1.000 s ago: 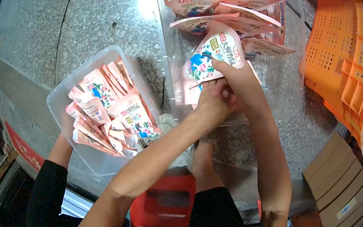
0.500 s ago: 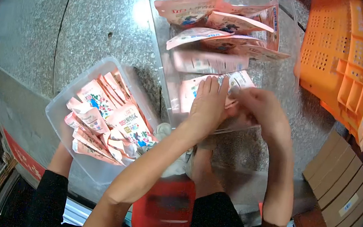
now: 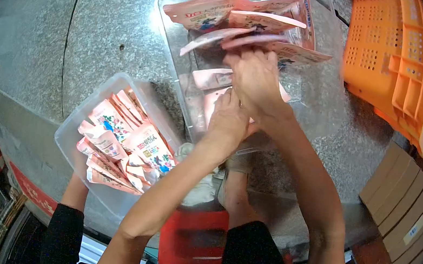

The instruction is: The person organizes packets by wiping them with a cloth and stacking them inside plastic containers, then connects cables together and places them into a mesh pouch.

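In a large clear plastic box (image 3: 176,66), pink printed packets (image 3: 201,15) stand in rows at the far end. My right hand (image 3: 260,82) reaches over the box, its blurred fingertips at the near edge of these packets; whether they grip one is unclear. Below it, my left hand (image 3: 228,121) lies with fingers stretched over a pink packet (image 3: 210,104) lying flat at the near end. Another flat packet (image 3: 211,79) shows just beyond its fingers. To the left, a smaller clear box (image 3: 71,135) holds several similar packets (image 3: 149,147).
An orange perforated crate (image 3: 382,53) stands at the right, with stacked brown cardboard (image 3: 402,209) below it. Speckled stone slabs (image 3: 117,14) form the ground. A red object (image 3: 193,238) is between my black-clothed legs, near a whitish shoe (image 3: 197,190).
My right hand has moved away from the near packet, up to the standing ones. My left hand remains on the near packet. The whole view has shifted slightly.
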Available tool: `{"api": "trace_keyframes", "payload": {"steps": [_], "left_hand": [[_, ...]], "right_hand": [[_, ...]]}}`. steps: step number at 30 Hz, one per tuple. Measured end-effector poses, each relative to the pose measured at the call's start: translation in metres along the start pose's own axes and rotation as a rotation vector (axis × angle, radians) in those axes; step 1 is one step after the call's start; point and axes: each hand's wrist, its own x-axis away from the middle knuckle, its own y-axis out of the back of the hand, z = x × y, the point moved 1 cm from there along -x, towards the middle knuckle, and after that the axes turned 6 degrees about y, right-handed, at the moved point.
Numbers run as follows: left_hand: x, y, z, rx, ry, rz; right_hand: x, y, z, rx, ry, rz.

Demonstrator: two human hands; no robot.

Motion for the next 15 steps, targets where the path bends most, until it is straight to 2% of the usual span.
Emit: {"api": "trace_keyframes", "payload": {"steps": [1, 3, 4, 7, 10, 14, 15], "left_hand": [[0.004, 0.003, 0.0, -0.04, -0.004, -0.009], [0.019, 0.005, -0.001, -0.125, -0.076, -0.183], [0.027, 0.006, -0.001, -0.169, -0.112, -0.27], [0.048, 0.03, -0.012, -0.134, -0.138, -0.223], [0.057, 0.09, -0.034, 0.153, 0.167, 0.104], [0.03, 0.093, -0.016, 0.043, -0.05, -0.43], [0.015, 0.08, -0.005, 0.076, -0.065, -0.391]], "right_hand": [[0.005, -0.002, -0.001, -0.046, 0.015, 0.008], [0.012, 0.0, -0.002, -0.141, 0.047, 0.021], [0.013, 0.009, -0.005, -0.209, 0.045, 0.172], [0.017, 0.009, -0.012, -0.118, 0.229, 0.379], [0.028, -0.001, -0.019, -0.302, 0.198, 0.449], [0.04, -0.01, -0.02, -0.298, 0.153, 0.284], [0.042, -0.01, -0.019, -0.281, 0.161, 0.279]]}}
